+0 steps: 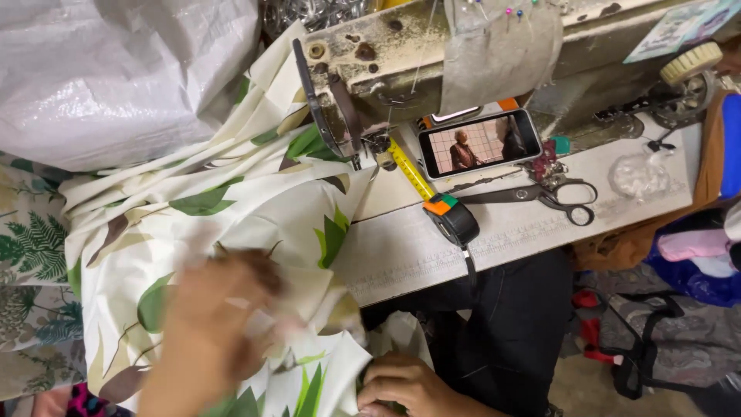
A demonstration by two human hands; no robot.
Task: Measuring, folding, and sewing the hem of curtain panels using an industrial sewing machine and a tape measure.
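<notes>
- The left hand, blurred, lay on the leaf-print fabric; its grip could not be told.
- The right hand pinched the fabric's edge below the desk.
- A tape measure sat nearby.

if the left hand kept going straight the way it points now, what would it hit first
The left hand is motion-blurred, so its heading is only roughly up and right. On that line it probably meets more of the leaf-print fabric it already rests on, well before the sewing machine.
</notes>
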